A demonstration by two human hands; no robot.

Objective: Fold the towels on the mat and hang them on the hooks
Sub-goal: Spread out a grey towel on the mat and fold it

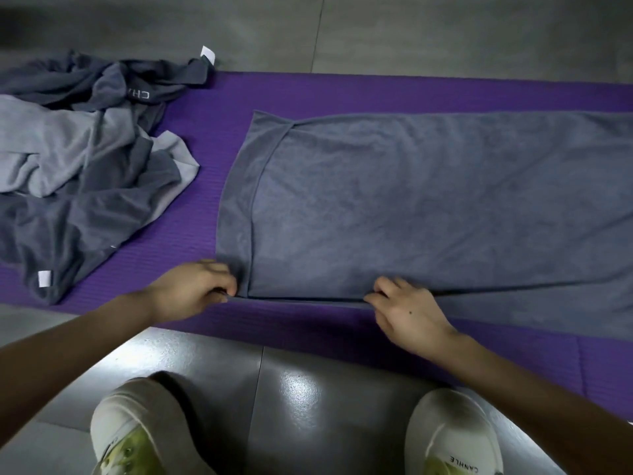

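Towel (428, 200) flat on purple mat (308, 90), grey tiled floor (274, 389), crumpled towels (78, 166) left

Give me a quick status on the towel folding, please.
Near edge of spread towel pinched by left hand and right hand. Towel doubled, flat on mat. Crumpled towels heaped to its left, clear of it.

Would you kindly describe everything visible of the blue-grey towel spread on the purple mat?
The towel is slate-blue, terry-like cloth, lying flat on the purple mat, doubled over so its hemmed upper layer stops short of the left edge. It runs out of frame rightward. The left hand pinches its near left corner; the right hand pinches the near edge.
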